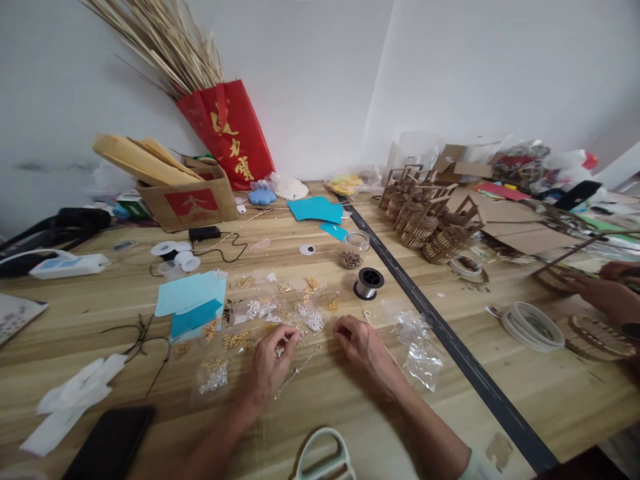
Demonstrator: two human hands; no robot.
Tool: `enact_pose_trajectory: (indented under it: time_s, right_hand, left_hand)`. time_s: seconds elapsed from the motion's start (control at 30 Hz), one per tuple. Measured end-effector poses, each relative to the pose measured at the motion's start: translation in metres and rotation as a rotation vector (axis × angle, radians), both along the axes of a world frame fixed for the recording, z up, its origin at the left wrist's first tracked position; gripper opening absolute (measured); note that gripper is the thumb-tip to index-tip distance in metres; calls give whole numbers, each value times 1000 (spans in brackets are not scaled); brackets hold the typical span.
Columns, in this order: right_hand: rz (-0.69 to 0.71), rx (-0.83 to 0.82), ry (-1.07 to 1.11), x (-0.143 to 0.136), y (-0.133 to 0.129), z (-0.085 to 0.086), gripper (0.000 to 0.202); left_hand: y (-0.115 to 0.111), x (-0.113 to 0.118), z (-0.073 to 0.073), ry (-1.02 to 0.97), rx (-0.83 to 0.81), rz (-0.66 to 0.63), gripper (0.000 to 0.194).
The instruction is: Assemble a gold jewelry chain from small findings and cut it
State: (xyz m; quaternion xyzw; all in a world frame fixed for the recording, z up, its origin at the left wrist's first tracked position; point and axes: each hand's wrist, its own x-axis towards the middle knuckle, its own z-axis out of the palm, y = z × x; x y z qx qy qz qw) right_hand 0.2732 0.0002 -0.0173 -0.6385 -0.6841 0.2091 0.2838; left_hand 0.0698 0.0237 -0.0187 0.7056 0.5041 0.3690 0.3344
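Note:
My left hand is closed in a pinch low over the table, with small silvery bits visible at its curled fingers. What the fingertips hold is too small to name. A short beaded chain lies beside it. My right hand rests on the table with fingers curled together; anything inside is hidden. Between and beyond the hands are clear bags of silver beads and gold beads. A spool of thin wire stands just past my right hand, and a crumpled clear bag lies to its right.
Pale green-handled scissors lie at the front edge. A glass jar holds small beads. Several woven baskets stand at back right. A phone lies front left. Another person's hand works at far right beside tape rolls.

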Motion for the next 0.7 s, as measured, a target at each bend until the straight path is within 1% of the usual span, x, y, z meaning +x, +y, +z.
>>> enact_pose_trajectory:
  time_s: [0.1,0.2,0.33,0.5,0.6,0.7]
  right_hand:
    - [6,-41,-34,-2,-2,5,16]
    - [17,-73,-55,-4,-3,7,16]
    - [40,-93,-100,-6,-3,3,14]
    - [79,-63,-185,-5,-4,-4,12]
    - [100,-73,-260,-7,-5,-4,12]
    - [101,-89,-327,-9,-7,-2,13]
  left_hand:
    - [2,-1,0,-16,-23,28,28]
    - [3,-2,0,-36,-49,30,28]
    - [5,-3,-3,-21,-36,15,26]
    - [6,-3,-8,61,88,-86,21]
    - [5,-2,-12,110,145,-145,15]
    - [4,-1,-15,166,167,-188,12]
